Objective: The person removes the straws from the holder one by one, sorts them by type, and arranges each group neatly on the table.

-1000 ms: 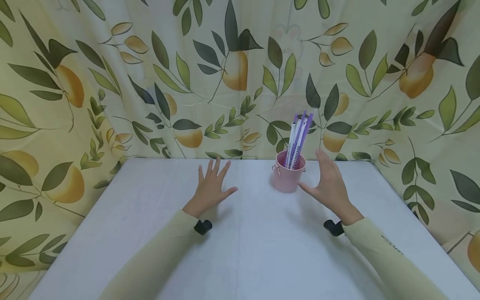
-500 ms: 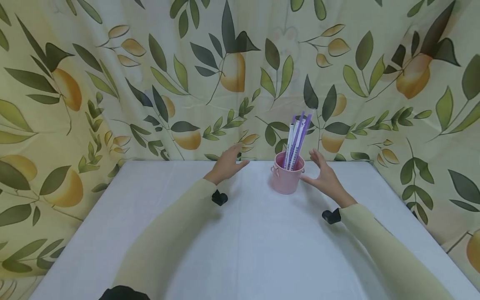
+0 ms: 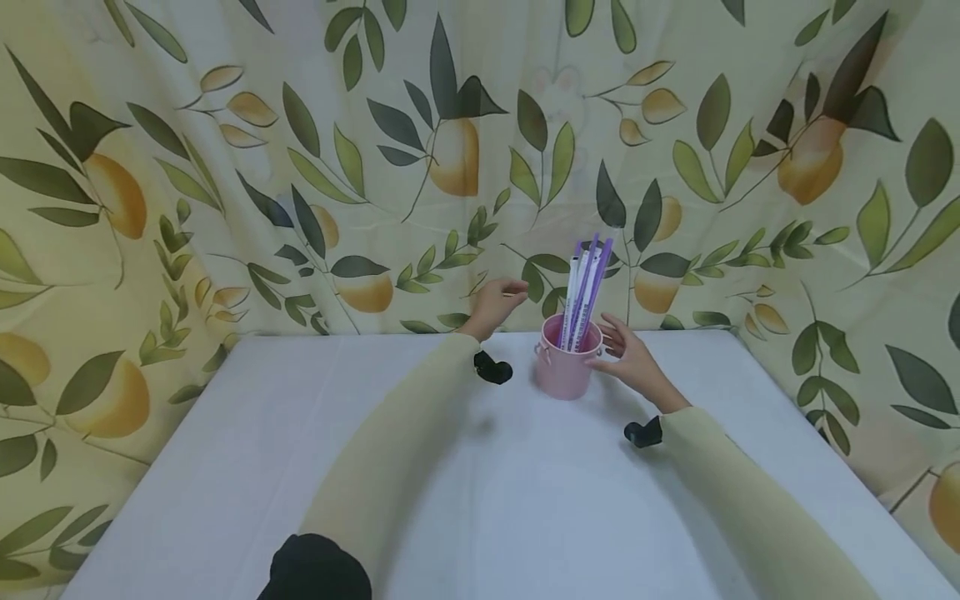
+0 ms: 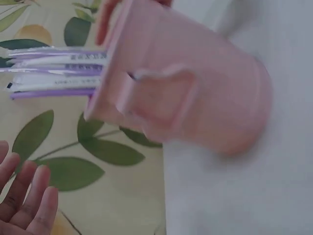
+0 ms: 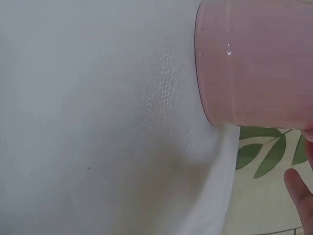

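Note:
A pink bucket [image 3: 564, 371] with small side handles stands at the far side of the white table. Several slim purple-and-white sticks [image 3: 583, 300] stand in it, some in shiny clear wrap with printing; their exact kind is unclear. My left hand [image 3: 497, 307] hovers left of the bucket, holding nothing. In the left wrist view its fingers [image 4: 34, 203] are relaxed and apart from the sticks. At the bucket's right side is my right hand [image 3: 633, 360], thumb at the wall and fingers spread near the rim. One right fingertip [image 5: 296, 183] shows clear of the bucket.
The white table [image 3: 525, 500] ends at a back edge just behind the bucket. A fruit-and-leaf patterned curtain [image 3: 480, 225] hangs close behind and along both sides. Black wrist cameras [image 3: 492, 367] sit under both wrists.
My left hand has moved right and forward towards the bucket, its spread fingers now relaxed. The right hand has come in closer to the bucket's side. The bucket stays standing on the table.

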The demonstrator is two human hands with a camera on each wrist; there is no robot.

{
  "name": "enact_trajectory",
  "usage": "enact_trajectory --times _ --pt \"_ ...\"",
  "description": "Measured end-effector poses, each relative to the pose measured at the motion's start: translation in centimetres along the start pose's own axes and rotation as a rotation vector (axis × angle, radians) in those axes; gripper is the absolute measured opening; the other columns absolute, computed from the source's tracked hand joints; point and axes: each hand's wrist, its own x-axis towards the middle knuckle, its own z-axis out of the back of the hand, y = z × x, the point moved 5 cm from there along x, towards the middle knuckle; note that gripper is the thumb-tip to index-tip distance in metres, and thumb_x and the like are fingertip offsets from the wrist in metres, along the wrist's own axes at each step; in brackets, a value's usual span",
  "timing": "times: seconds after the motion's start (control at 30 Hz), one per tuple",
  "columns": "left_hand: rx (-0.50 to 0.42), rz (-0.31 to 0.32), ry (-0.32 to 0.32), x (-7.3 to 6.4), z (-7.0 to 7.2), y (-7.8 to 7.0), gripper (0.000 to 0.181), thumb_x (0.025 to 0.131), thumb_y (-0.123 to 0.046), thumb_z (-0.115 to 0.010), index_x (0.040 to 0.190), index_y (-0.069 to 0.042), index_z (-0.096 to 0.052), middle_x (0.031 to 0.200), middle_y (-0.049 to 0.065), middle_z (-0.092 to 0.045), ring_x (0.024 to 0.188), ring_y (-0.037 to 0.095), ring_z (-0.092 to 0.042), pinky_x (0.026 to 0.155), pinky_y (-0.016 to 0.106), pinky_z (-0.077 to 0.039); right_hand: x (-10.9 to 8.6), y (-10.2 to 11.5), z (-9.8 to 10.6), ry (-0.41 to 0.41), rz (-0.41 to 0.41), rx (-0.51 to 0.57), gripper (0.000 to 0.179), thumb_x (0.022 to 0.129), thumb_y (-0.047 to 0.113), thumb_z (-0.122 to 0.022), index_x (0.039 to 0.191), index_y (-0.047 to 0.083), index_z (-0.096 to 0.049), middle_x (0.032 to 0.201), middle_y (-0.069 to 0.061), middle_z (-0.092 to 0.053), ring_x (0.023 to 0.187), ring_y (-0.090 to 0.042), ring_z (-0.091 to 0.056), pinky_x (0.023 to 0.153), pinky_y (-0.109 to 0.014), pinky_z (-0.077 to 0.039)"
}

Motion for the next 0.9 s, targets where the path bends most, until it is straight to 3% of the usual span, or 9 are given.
enact_trajectory --times 0.13,0.23,0.4,0.6,0.9 --pt "-0.194 0.076 0.026 0.4 -1.5 -0.4 0.035 0.094 -0.007 -0.054 0.126 0.005 -0.053 0.126 0.02 -0.057 0.117 0.03 -0.056 0.1 0.034 -0.048 -0.2 -0.3 -0.7 0.039 -0.013 0.039 0.094 0.081 0.02 -0.074 0.15 0.006 -0.012 0.151 -0.025 -0.025 0.136 -0.043 -0.032 0.11 -0.052 -0.031" --pt "-0.244 0.074 0.046 0.6 -2.4 -0.9 0.035 0.094 -0.006 -0.053 0.127 0.007 -0.052 0.125 0.023 -0.057 0.115 0.033 -0.056 0.102 0.038 -0.047 -0.3 -0.4 -1.1 0.049 -0.013 0.051 0.091 0.082 0.02 -0.073 0.15 0.007 -0.014 0.152 -0.023 -0.025 0.136 -0.042 -0.032 0.111 -0.053 -0.031" --pt "-0.207 0.029 0.037 1.0 -3.6 -1.4 0.035 0.092 -0.007 -0.057 0.125 0.005 -0.054 0.119 0.023 -0.06 0.104 0.029 -0.06 0.092 0.034 -0.052 -0.3 -0.4 -1.6 0.044 0.002 0.071 0.085 0.084 0.017 -0.071 0.15 0.008 -0.018 0.152 -0.021 -0.028 0.136 -0.043 -0.033 0.11 -0.054 -0.031" --pt "-0.187 0.047 0.038 1.4 -4.6 -1.4 0.039 0.09 -0.007 -0.059 0.127 0.003 -0.052 0.12 0.021 -0.061 0.103 0.027 -0.059 0.074 0.023 -0.05 -0.4 -0.7 -1.7 0.014 -0.009 0.104 0.082 0.084 0.016 -0.071 0.149 0.01 -0.02 0.152 -0.021 -0.028 0.137 -0.042 -0.031 0.11 -0.055 -0.031" --pt "-0.143 0.068 0.092 1.3 -5.8 -1.6 0.035 0.091 -0.009 -0.06 0.124 0.0 -0.056 0.12 0.02 -0.062 0.111 0.032 -0.06 0.081 0.027 -0.053 -1.1 -0.7 -1.4 -0.037 -0.051 0.052 0.081 0.083 0.024 -0.072 0.147 0.007 -0.025 0.146 -0.023 -0.035 0.13 -0.042 -0.038 0.108 -0.055 -0.035"
